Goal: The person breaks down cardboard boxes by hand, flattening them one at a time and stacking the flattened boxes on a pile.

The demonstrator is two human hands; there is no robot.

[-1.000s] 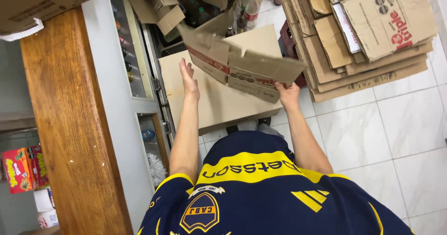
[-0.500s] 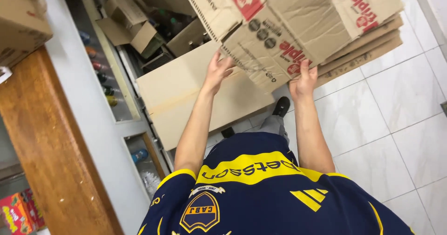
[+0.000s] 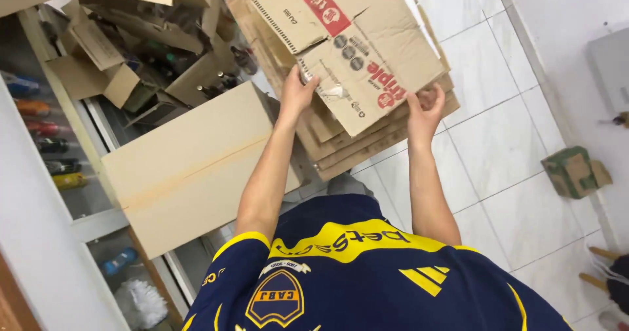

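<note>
Since the earlier frame the flattened cardboard box (image 3: 357,56) has moved from mid-air down onto the stack of flattened boxes (image 3: 367,141) on the white tiled floor (image 3: 504,154), where it now lies flat on top. The left hand (image 3: 296,95) grips its near left edge and the right hand (image 3: 424,108) curls around its near right corner. Farther left, a large plain box (image 3: 190,167) stands with smooth sides, and beyond it lie crumpled cardboard scraps (image 3: 124,49).

Bright even indoor light, soft shadows, slight motion blur, wide-angle distortion.
</note>
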